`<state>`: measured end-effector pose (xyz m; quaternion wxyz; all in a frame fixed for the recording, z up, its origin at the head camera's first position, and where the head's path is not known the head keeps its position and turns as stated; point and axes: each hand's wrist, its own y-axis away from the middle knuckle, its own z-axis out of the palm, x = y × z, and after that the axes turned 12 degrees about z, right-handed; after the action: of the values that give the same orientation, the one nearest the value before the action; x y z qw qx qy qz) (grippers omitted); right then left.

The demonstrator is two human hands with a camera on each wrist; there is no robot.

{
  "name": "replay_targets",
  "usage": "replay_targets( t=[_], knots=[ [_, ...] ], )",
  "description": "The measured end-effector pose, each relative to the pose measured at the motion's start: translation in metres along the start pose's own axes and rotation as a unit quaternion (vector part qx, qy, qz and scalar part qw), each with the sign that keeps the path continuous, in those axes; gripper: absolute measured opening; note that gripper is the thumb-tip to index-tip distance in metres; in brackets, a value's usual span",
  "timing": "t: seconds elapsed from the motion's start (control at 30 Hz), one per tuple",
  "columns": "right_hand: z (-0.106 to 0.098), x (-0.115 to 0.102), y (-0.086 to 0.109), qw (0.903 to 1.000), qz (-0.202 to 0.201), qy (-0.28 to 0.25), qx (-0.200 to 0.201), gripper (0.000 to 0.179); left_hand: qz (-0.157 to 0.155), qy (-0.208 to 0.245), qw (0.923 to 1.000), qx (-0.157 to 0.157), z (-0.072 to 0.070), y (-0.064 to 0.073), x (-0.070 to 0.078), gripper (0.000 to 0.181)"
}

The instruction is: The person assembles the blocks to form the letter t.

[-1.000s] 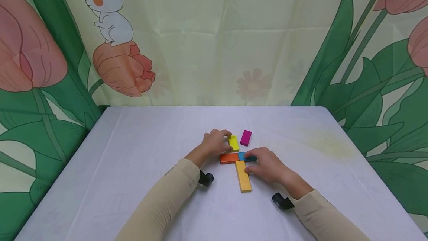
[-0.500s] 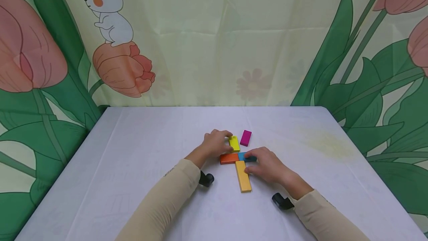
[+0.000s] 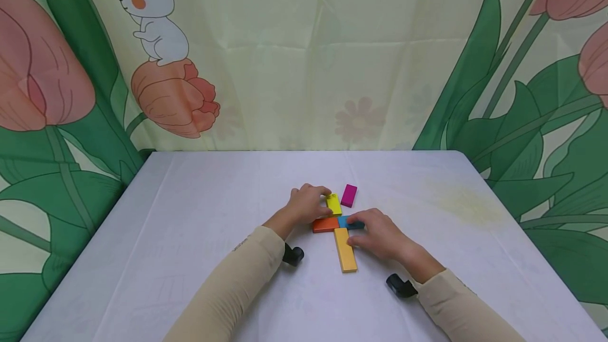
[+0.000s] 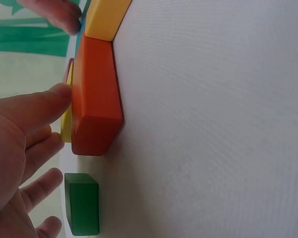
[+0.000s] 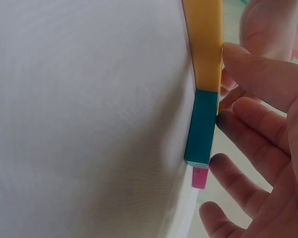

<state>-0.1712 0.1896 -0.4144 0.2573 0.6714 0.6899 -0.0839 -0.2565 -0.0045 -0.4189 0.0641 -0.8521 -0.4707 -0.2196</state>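
Note:
In the head view, my left hand pinches a small yellow block between thumb and index finger, just behind an orange-red block. My right hand touches two blocks: its index finger rests on a blue block, its thumb against a long amber block. Orange-red and blue lie end to end, and the amber one runs toward me from where they meet. The left wrist view shows a green block below the left fingers; in the head view it is hidden.
A magenta block lies behind the blue one, to the right of the yellow block. White cloth covers the table. Behind its far edge hangs a printed curtain. Black wrist cameras sit at both cuffs.
The left hand has slid the yellow block slightly right and toward me, closer to the orange-red block. The right hand and the other blocks have stayed in place.

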Motion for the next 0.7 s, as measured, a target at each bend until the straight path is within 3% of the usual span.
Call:
replay_targets(
  t=[0.7],
  knots=[
    [-0.0006,0.0006,0.0006,1.0000,-0.005,-0.001,-0.002,0.050,0.003,-0.004,1.0000,-0.005,0.0000,0.0000,0.0007,0.054]
  ],
)
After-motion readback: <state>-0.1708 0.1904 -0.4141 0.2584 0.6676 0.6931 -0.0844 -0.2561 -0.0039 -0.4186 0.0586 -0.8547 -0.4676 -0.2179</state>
